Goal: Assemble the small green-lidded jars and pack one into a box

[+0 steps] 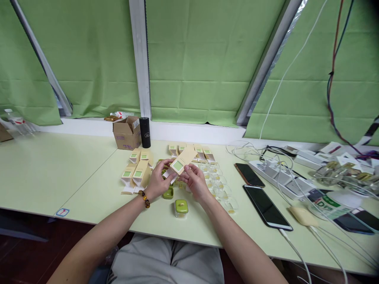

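Observation:
Both hands hold one small tan carton (181, 162) with a green window panel, lifted above the pale green table (59, 173). My left hand (158, 180), with a bead bracelet at the wrist, grips its lower left end. At its lower right edge, my right hand (195, 180) pinches it. Below the hands sit a green-lidded clear case (181, 207) and a green lid (168, 193). Finished tan cartons (136, 173) stand to the left, and more cartons (201, 153) line up behind.
A brown cardboard box (127, 135) and a black cylinder (145, 132) stand near the window sill. Clear plastic trays (220, 189) lie right of my hands. Two phones (266, 206), a power strip (281, 177), white cables and papers crowd the right side.

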Available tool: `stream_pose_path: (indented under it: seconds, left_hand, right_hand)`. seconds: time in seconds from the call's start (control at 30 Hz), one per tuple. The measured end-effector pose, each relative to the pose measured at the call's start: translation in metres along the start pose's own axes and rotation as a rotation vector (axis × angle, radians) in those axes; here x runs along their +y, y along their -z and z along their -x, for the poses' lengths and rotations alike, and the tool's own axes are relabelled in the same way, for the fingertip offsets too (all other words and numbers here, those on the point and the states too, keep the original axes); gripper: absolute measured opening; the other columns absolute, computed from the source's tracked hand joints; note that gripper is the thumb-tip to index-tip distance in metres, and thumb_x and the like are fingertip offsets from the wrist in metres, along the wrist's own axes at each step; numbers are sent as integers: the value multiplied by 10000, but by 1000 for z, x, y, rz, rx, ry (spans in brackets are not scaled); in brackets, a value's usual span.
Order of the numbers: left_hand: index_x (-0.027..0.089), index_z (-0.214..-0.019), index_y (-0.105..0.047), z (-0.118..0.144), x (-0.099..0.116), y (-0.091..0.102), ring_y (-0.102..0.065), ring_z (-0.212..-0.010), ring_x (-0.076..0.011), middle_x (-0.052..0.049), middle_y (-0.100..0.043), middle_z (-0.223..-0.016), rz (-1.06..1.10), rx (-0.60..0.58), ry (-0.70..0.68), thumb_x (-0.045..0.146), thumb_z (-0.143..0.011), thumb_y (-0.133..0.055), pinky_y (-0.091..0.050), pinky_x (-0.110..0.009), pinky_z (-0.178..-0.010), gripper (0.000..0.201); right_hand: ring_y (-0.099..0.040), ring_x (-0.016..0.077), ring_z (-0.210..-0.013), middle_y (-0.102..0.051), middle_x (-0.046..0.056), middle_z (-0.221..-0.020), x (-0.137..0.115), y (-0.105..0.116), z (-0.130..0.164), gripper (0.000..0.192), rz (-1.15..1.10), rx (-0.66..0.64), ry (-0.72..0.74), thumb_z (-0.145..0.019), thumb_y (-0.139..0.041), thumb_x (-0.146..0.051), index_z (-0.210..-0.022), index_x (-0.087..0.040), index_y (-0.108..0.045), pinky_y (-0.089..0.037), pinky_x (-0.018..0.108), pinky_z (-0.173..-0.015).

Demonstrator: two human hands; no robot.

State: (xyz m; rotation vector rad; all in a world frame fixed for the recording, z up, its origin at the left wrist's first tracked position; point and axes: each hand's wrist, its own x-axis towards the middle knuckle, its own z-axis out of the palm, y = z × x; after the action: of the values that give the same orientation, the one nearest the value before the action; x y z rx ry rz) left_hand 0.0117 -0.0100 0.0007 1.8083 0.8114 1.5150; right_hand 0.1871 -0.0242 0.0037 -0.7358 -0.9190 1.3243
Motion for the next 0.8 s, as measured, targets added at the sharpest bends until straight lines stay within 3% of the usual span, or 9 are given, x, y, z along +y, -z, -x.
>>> stream_pose_path:
  seconds: [0.17, 0.27, 0.37, 0.47, 0.6, 0.7, 0.8]
  left_hand:
    - [237, -1300, -696, 2, -1, 1, -621, -1209, -299, -126, -689, -1270, 65, -2, 2, 369, -961, -689, -464, -443, -1105, 364]
    - [232, -1302, -710, 4, -2, 1, -611, -1254, -318, -129, -701, -1267, 101, 23, 15, 366, -989, -640, -448, -457, -1142, 347]
    - [242, -1301, -704, 5, -4, 0, -622, -1257, -305, -117, -703, -1290, 82, 47, 29, 342, -968, -674, -451, -449, -1147, 349]
    - [252, -1345, -662, 3, -5, -1, -622, -1283, -285, -109, -683, -1358, 61, 7, 44, 294, -916, -741, -459, -437, -1142, 439]
    - [250, -1402, -607, 1, -4, -4, -615, -1310, -279, -122, -648, -1430, 127, -52, 93, 262, -838, -822, -488, -412, -1112, 604]
    - [227, -1381, -607, 0, -5, -4, -648, -1253, -260, -134, -674, -1375, 210, -30, 133, 333, -875, -800, -519, -377, -1056, 552]
    - [187, -1318, -619, -3, -8, -2, -716, -1012, -229, -128, -741, -1176, 300, -13, 197, 438, -911, -757, -570, -329, -867, 498]
  right_hand:
    - [-608, 102, -582, -731, -14, -801, 3, 0, -2, 568, 8, 49, 28, -678, -918, -595, -996, -240, -609, -513, 225, -517]
    - [-603, 103, -586, -728, -13, -816, 3, -1, -2, 613, 18, 49, 23, -665, -916, -619, -1023, -239, -596, -477, 211, -481]
    - [-556, 89, -518, -691, -38, -717, 3, -2, -2, 644, 58, 51, 5, -649, -912, -650, -1020, -230, -596, -443, 202, -443]
    - [-479, 75, -433, -620, -65, -589, 3, -1, -2, 643, 116, 78, -7, -651, -889, -693, -973, -212, -608, -380, 199, -389]
    - [-464, 72, -418, -657, -35, -611, 1, 1, -2, 617, 133, 98, 5, -663, -879, -694, -940, -194, -644, -351, 205, -373]
    - [-520, 89, -475, -713, -2, -696, -3, 1, 0, 580, 99, 44, 31, -688, -890, -637, -998, -194, -679, -366, 206, -398]
    - [-592, 122, -548, -761, 30, -785, -6, 0, 0, 551, 97, 28, 46, -674, -915, -585, -1005, -200, -699, -408, 222, -430]
